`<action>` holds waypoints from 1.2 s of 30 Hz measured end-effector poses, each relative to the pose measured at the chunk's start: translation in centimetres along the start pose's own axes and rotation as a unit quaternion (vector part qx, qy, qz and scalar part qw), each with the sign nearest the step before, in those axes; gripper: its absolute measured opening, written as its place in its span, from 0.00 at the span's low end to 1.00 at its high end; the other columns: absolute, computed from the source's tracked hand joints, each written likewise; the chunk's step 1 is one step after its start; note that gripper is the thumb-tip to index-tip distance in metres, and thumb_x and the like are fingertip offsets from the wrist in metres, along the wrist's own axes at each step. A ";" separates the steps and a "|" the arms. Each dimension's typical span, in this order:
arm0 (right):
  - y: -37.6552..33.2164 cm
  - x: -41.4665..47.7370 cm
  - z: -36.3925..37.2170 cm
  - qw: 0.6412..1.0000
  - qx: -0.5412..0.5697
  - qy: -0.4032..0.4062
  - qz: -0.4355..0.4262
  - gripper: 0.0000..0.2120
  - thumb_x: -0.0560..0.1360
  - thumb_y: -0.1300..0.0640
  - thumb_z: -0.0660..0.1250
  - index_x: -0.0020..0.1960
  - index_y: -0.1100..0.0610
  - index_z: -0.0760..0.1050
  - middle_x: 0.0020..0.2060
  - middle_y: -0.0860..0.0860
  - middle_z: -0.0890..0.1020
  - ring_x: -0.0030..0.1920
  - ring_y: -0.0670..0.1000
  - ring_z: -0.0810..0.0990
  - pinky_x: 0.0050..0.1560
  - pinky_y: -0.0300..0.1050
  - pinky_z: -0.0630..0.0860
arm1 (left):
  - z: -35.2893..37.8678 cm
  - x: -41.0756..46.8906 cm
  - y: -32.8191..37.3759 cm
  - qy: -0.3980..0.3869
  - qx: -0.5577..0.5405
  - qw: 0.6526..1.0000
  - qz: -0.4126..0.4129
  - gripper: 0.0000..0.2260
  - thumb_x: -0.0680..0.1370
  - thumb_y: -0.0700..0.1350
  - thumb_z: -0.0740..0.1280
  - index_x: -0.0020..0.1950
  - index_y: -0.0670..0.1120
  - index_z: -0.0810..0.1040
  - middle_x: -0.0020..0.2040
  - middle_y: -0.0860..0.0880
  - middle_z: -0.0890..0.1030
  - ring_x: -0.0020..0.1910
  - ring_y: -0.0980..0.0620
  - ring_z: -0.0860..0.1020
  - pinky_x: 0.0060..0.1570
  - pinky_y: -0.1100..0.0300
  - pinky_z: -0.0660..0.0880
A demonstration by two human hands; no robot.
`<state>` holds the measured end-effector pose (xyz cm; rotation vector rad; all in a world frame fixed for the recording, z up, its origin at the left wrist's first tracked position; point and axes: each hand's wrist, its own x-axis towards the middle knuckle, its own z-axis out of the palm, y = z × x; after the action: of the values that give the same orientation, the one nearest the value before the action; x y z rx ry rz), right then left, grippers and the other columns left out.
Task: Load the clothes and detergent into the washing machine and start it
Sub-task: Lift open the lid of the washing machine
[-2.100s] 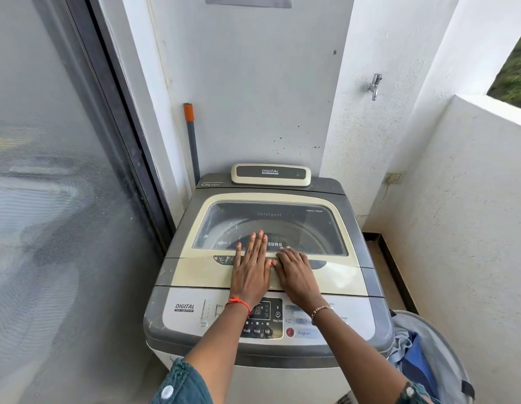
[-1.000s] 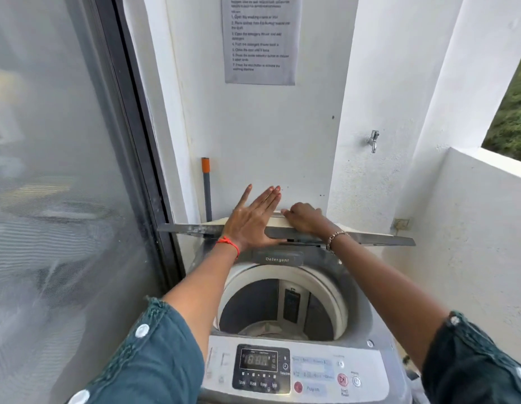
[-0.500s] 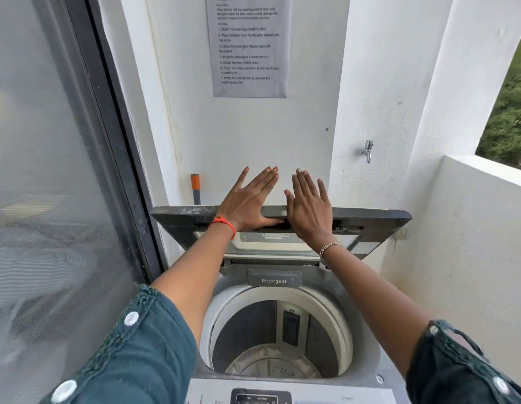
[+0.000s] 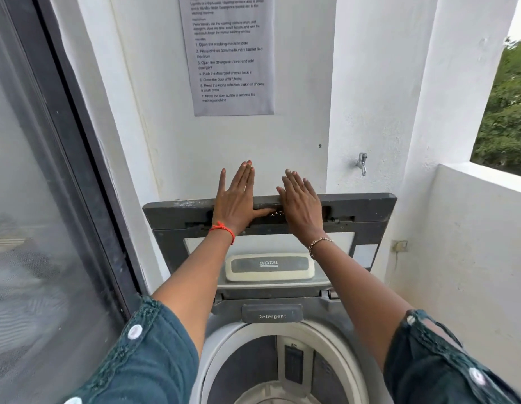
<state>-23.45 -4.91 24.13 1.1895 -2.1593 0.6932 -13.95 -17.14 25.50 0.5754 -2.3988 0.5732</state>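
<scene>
swung the lid (image 4: 367, 207) from shut to near upright, pressing it back with left hand (image 4: 239, 201) and right hand (image 4: 301, 207) both flat, uncurled, baring the empty drum (image 4: 239, 368) below, ready for clothes not in view.
</scene>
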 end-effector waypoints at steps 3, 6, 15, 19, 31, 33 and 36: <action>1.0 0.2 0.5 0.999 0.021 -0.002 -0.025 0.20 0.82 0.53 0.49 0.71 0.59 0.63 0.74 0.53 0.61 0.75 0.50 0.55 0.72 0.46 0.53 | 0.8 0.7 0.4 0.007 0.001 0.998 -0.057 0.50 0.68 0.73 0.56 0.76 0.39 0.46 0.78 0.44 0.47 0.77 0.51 0.45 0.73 0.44 0.40; 1.9 0.2 1.3 0.998 0.029 -0.015 -0.054 0.20 0.82 0.54 0.50 0.73 0.57 0.60 0.75 0.51 0.58 0.76 0.49 0.51 0.71 0.46 0.51 | 1.3 1.1 0.9 0.009 -0.028 0.995 -0.098 0.51 0.68 0.72 0.56 0.76 0.38 0.43 0.77 0.42 0.44 0.77 0.48 0.43 0.73 0.47 0.39; 2.4 1.2 2.3 0.996 -0.037 -0.075 -0.031 0.25 0.82 0.58 0.48 0.76 0.56 0.44 0.76 0.51 0.48 0.76 0.52 0.45 0.74 0.49 0.43 | 3.4 -0.4 -0.5 -0.016 -0.049 0.999 0.000 0.41 0.74 0.68 0.54 0.77 0.42 0.49 0.78 0.46 0.45 0.76 0.47 0.40 0.72 0.48 0.35; 2.1 1.6 2.3 0.990 -0.081 -0.117 -0.016 0.28 0.82 0.52 0.48 0.76 0.59 0.41 0.76 0.54 0.47 0.76 0.54 0.44 0.74 0.52 0.40 | 3.9 -0.6 -0.2 -0.063 -0.068 0.995 -0.023 0.44 0.72 0.71 0.51 0.76 0.44 0.39 0.77 0.46 0.39 0.75 0.47 0.36 0.70 0.47 0.32; 2.3 1.8 2.2 0.979 -0.078 -0.191 0.002 0.44 0.74 0.36 0.58 0.76 0.56 0.38 0.76 0.52 0.44 0.76 0.52 0.40 0.71 0.64 0.39 | 4.3 0.4 0.4 -0.151 -0.080 0.984 -0.053 0.46 0.73 0.70 0.54 0.76 0.43 0.36 0.77 0.45 0.39 0.75 0.45 0.37 0.69 0.39 0.34; 2.4 1.7 2.1 0.976 -0.083 -0.202 0.000 0.45 0.74 0.36 0.59 0.76 0.56 0.37 0.76 0.52 0.41 0.76 0.51 0.39 0.71 0.63 0.38 | 4.1 0.3 0.4 -0.157 -0.083 0.983 -0.054 0.47 0.73 0.70 0.55 0.75 0.43 0.35 0.77 0.45 0.37 0.75 0.45 0.35 0.68 0.39 0.33; 2.4 1.3 1.6 0.974 -0.086 -0.209 -0.004 0.44 0.74 0.37 0.58 0.75 0.55 0.36 0.76 0.51 0.39 0.76 0.50 0.39 0.72 0.61 0.37 | 3.7 0.0 0.5 -0.151 -0.084 0.983 -0.054 0.46 0.73 0.69 0.55 0.75 0.43 0.34 0.76 0.45 0.35 0.74 0.46 0.33 0.67 0.39 0.31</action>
<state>-26.50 -5.62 23.52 1.3397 -2.4929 0.2572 -15.89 -18.70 22.69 0.7581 -2.6451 0.2446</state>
